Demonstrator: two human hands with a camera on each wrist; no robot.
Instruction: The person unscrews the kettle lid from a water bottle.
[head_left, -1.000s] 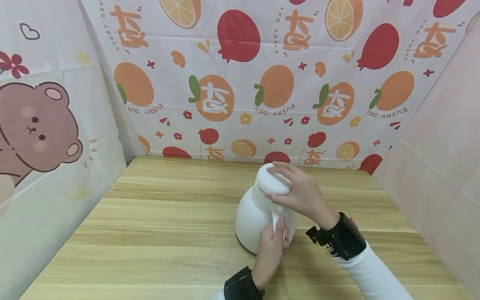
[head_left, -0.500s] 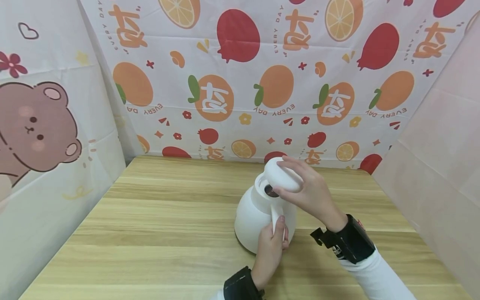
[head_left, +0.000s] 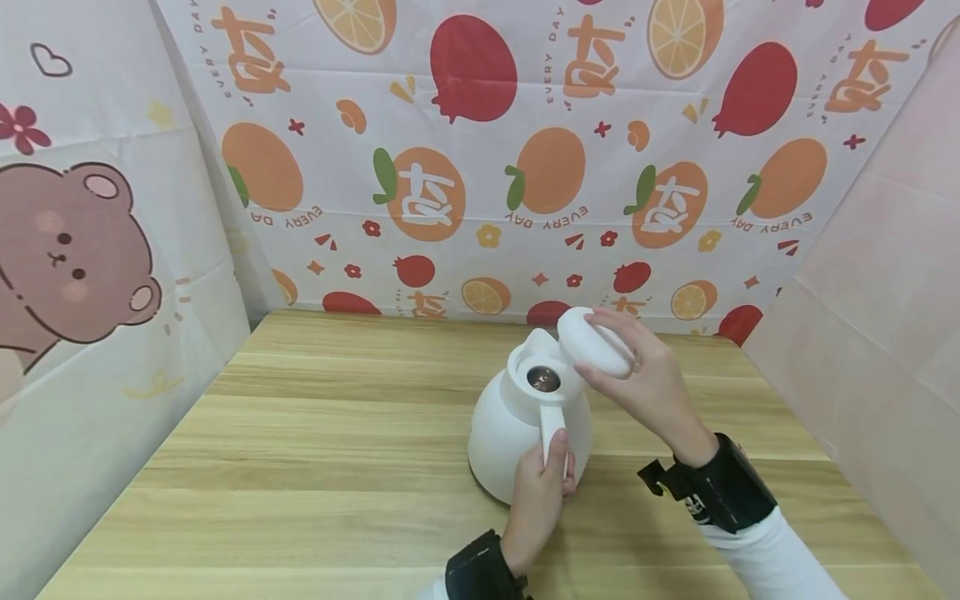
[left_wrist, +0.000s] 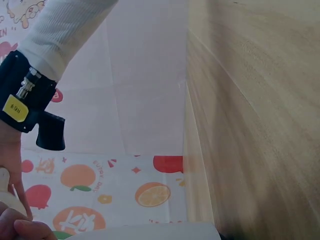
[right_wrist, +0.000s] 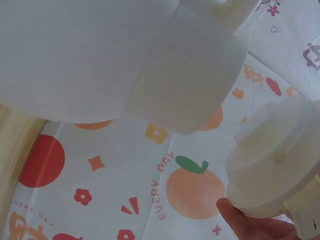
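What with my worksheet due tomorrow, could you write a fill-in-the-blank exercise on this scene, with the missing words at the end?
1. The left hand grips the jug by its ____.
2. The lid in the right hand is coloured ____.
3. English words printed on the backdrop read EVERY ____.

Missing words: handle; white; DAY.

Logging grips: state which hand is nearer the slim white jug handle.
Left. The left hand grips the handle; the right hand, above and rightward, holds a rounded white lid.
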